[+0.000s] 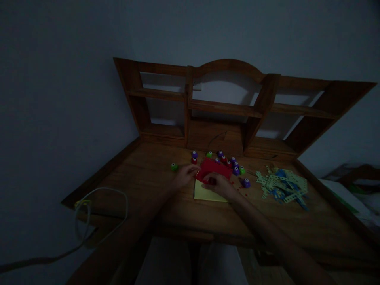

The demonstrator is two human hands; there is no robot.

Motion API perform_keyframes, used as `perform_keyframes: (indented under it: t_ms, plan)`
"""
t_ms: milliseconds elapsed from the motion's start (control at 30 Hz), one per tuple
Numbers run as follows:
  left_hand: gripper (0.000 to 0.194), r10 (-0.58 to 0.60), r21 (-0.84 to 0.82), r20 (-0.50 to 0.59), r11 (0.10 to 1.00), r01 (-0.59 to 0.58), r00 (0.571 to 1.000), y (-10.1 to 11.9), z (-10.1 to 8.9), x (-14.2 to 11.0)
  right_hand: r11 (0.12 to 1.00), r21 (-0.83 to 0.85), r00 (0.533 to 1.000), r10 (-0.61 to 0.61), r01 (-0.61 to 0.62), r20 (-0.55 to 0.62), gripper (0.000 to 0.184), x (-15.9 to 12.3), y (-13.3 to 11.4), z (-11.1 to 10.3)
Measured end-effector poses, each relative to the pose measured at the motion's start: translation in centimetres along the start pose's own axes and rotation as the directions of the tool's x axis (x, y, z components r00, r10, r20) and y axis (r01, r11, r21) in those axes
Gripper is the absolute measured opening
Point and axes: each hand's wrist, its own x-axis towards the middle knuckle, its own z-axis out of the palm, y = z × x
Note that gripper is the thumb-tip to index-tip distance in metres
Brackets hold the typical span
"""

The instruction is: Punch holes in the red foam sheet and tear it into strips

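A flat red sheet (218, 167) with small light marks along its left edge is tilted above a pale yellow pad (209, 194). My left hand (186, 175) grips the sheet's left edge, fingers closed. At the front edge my right hand (218, 184) pinches the sheet with curled fingers; whether a small piece is also between them cannot be made out. Close by on the right lie small red bits (246, 194) and a purple ball-like piece (246, 183) with an eye-like white top. A similar green piece (174, 167) sits left of my left hand.
Several more purple, red and green pieces (236, 170) stand behind and right of the sheet. A heap of pale green and blue perforated strips (283, 184) covers the desk's right side. A wooden shelf unit (225, 106) rises behind. A white cable (126, 202) loops at left.
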Motion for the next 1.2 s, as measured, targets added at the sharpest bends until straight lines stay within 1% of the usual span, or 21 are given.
perform_keyframes:
  t_ms: [133,300,467,600,733,900,1067,1200]
  plan:
    - [0.018,-0.019,-0.042,0.080,0.999,0.022,0.997,-0.5,0.8,1.3,0.995,0.100,0.999,0.020,-0.023,0.031,0.017,1.6,0.9,0.5]
    - [0.019,-0.050,-0.092,0.163,0.994,0.066,0.985,-0.8,0.2,2.1,0.995,0.087,0.997,0.036,-0.042,0.072,0.018,2.0,1.1,0.2]
    - [0.025,-0.068,-0.104,0.247,0.990,0.097,0.967,-1.1,-0.3,2.5,0.995,0.103,0.994,0.005,-0.017,0.110,0.021,2.3,0.7,-0.3]
    - [0.029,-0.087,-0.085,0.304,0.989,0.118,0.949,-1.1,-0.6,3.0,0.996,0.091,0.993,-0.027,0.016,0.115,0.018,2.4,0.7,-0.3]
    - [0.030,-0.093,-0.074,0.317,0.990,0.122,0.944,-1.1,-0.6,3.3,0.995,0.090,0.994,-0.043,0.034,0.099,0.016,2.3,0.7,-0.3]
    - [0.030,-0.114,-0.052,0.307,0.989,0.136,0.945,-1.1,-0.4,3.4,0.987,0.142,0.994,-0.083,0.071,0.077,0.015,2.2,0.9,-0.2]
    - [0.028,-0.113,-0.035,0.300,0.991,0.129,0.947,-0.8,-0.3,3.3,0.985,0.156,0.990,-0.094,0.076,0.109,0.017,2.2,0.8,-0.5]
    - [0.028,-0.095,-0.020,0.317,0.994,0.106,0.944,-1.0,-0.4,3.2,0.982,0.160,0.984,-0.122,0.101,0.127,0.019,2.3,0.8,-1.0]
